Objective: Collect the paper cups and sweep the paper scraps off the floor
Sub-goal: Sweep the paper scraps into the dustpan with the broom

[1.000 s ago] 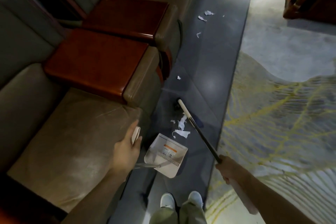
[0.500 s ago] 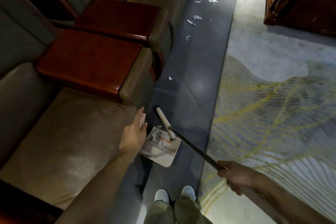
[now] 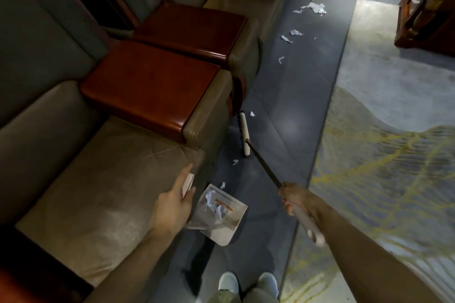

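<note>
My left hand grips the white handle of a dustpan that rests on the dark floor in front of my feet, with crumpled paper scraps inside it. My right hand holds the broom handle; the white broom head lies on the floor beside the sofa arm, ahead of the dustpan. Small paper scraps lie near the broom: one scrap by its far end, one scrap and another scrap between broom and dustpan. Several more scraps litter the far floor. No paper cups are in view.
A row of beige sofas with red-brown wooden armrests lines the left. A patterned grey and yellow rug covers the right. A wooden piece of furniture stands at the far right. My white shoes show at the bottom.
The broom head has left the dustpan and moved forward along the sofa arm. Scraps now sit inside the dustpan. The view has shifted slightly forward.
</note>
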Motion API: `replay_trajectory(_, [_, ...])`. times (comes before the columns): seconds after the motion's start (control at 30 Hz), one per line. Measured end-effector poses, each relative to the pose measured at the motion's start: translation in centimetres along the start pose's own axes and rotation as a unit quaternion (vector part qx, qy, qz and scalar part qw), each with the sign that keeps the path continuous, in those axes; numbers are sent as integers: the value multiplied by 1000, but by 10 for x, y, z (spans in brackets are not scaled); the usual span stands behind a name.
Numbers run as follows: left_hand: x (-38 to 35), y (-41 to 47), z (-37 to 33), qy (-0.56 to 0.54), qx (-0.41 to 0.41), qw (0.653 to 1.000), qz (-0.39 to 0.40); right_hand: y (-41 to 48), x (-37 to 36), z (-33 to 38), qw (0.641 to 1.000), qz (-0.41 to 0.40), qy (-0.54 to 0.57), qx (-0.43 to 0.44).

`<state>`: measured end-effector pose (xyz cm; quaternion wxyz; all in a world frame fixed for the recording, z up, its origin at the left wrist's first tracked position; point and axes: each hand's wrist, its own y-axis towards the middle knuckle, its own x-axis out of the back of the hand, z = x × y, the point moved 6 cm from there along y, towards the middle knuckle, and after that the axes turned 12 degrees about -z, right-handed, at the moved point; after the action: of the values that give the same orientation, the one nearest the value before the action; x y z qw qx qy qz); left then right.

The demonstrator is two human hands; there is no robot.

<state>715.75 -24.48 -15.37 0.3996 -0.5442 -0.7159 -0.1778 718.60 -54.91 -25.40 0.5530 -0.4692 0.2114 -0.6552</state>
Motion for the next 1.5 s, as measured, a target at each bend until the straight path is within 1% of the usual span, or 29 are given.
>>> replay_trajectory(0.1, [8,25,1,-12,4,1000,-10,12,-26,-1,999,31,4,-3])
replay_trajectory(0.17, [12,38,2,-10,13,1000,-10,2,-34,-13,998,62,-10,-15])
replay_trajectory(0.23, [14,45,2,-10,12,1000,-1,-15,-32,-33,995,92,-25,-19])
replay_trajectory(0.33, [8,51,-7,-21,5,999,30,-46,-21,-63,986,152,-1,-68])
replay_trajectory(0.4, [4,52,-15,-32,-2,999,43,-61,-8,-68,981,166,-38,-89])
replay_trajectory(0.43, [4,52,-18,-35,-6,998,46,-65,0,-68,981,162,-45,-98])
replay_trajectory(0.53, [3,50,-28,-47,-18,997,55,-74,27,-63,979,131,40,-150])
replay_trajectory(0.63, [-4,49,-49,-42,-43,997,54,-69,56,-44,983,85,83,-140])
replay_trajectory(0.77, [-12,66,-82,-23,-64,997,25,-52,92,1,986,43,115,-114])
replay_trajectory(0.83, [-18,81,-102,-30,-71,997,22,-34,110,23,994,21,76,-79])
replay_trajectory(0.9, [-26,99,-124,-28,-90,995,14,-13,127,50,1000,-8,-6,-29])
replay_trajectory(0.97, [-36,120,-146,-32,-94,995,5,15,143,82,993,-32,-115,25])
replay_trajectory(1.07, [-57,159,-173,-37,-76,996,-6,58,160,136,975,-54,-204,73])
replay_trajectory(1.13, [-70,188,-193,-33,-63,997,-12,90,171,172,968,-73,-227,81])
replay_trajectory(1.23, [-91,229,-222,-28,-46,998,-20,136,178,223,952,-58,-289,85])
replay_trajectory(1.33, [-114,268,-238,-10,-20,1000,-17,183,174,267,917,-56,-374,125])
replay_trajectory(1.4, [-126,288,-246,-14,-9,1000,-17,203,168,283,907,-66,-395,133])
replay_trajectory(1.43, [-131,296,-251,-18,-5,1000,-18,213,163,284,900,-58,-412,127])
replay_trajectory(1.5, [-138,309,-259,-19,-7,999,-26,225,152,275,903,-12,-416,106])
